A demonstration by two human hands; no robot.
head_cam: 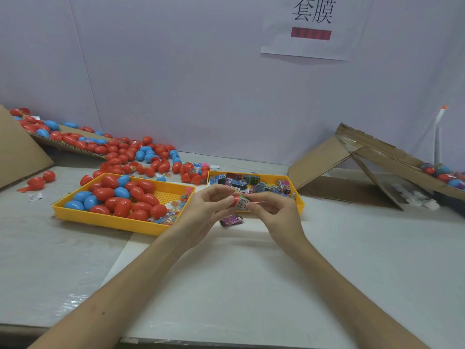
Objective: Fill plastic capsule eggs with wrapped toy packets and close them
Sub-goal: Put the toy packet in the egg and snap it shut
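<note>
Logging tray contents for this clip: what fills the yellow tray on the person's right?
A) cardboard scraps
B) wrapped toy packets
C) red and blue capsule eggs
B: the right yellow tray holds wrapped toy packets; the capsule eggs lie in the left yellow tray.

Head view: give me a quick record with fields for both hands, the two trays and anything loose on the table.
left hand: grips red capsule half
right hand: pinches wrapped packet, which sits partly inside the capsule half
left tray: yellow, holds red and blue eggs
right tray: yellow, holds more wrapped packets
loose item: purple packet on the table, below the hands
capsule state: not yet closed
</note>
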